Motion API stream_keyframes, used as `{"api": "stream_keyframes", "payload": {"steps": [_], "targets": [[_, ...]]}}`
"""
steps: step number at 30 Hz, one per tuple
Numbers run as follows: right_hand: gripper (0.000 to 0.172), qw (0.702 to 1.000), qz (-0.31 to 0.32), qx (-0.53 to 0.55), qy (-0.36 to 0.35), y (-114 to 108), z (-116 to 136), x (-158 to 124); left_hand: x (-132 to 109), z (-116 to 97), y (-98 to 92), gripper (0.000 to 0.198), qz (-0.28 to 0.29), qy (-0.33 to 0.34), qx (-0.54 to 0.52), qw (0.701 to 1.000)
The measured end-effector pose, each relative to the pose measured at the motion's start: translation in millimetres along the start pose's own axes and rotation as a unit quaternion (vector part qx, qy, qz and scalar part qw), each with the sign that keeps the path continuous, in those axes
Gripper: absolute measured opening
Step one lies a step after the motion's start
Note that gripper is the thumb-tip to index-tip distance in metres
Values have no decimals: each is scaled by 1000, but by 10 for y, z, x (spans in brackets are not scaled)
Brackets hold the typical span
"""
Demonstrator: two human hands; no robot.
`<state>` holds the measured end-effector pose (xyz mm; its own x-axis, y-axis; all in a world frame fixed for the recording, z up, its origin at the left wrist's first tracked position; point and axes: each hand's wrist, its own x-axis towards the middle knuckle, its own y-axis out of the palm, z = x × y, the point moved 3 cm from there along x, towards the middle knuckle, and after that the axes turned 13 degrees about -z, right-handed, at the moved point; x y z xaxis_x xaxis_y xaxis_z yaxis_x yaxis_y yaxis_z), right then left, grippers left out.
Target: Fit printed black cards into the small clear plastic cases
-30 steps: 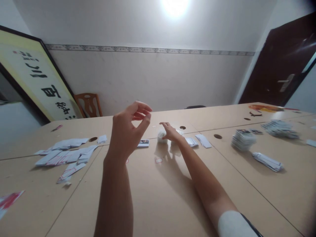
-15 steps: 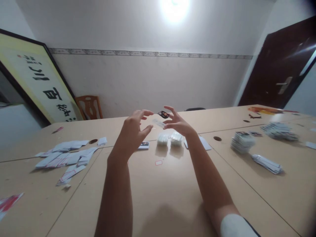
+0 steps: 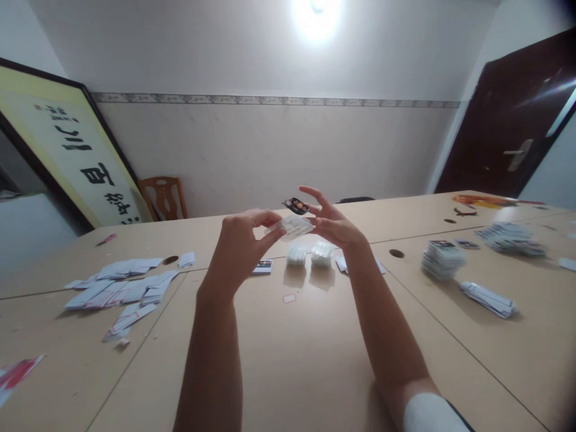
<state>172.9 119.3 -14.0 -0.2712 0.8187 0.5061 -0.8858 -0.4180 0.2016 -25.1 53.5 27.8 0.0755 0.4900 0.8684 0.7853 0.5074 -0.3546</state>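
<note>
"What's changed?"
"The clear bag (image 3: 297, 227), raised above the surface (image 3: 292, 360), is now pinched by the left hand (image 3: 240, 239); half a second ago those fingers were free. Both hands seem to share the handling."
"And the right hand (image 3: 336, 224)?"
"Its fingers grip a dark card (image 3: 296, 206)."
"Count?"
"One bag, one card, two clear stacks (image 3: 322, 254)."

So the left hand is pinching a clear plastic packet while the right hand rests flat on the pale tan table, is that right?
Not quite: the right hand isn't resting on the pale tan table. The head view shows it raised above, with a small dark printed card at its fingers. The left hand is indeed pinching the clear plastic packet.
</note>
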Motion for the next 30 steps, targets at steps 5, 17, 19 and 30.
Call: {"api": "stream_keyframes", "payload": {"steps": [5,17,19,30], "targets": [[50,995,-96,-38,4,-55,48,11,5,-54,18,4,-80,37,17,996],[77,980,-199,23,2,340,204,-92,-40,-199,209,8,-157,123,24,980],[75,979,-203,26,2,322,198,-82,-31,-188,203,8,-129,109,-20,985],[75,976,-203,79,-24,297,168,-44,-18,-197,193,13,-35,-13,-134,990]]}}
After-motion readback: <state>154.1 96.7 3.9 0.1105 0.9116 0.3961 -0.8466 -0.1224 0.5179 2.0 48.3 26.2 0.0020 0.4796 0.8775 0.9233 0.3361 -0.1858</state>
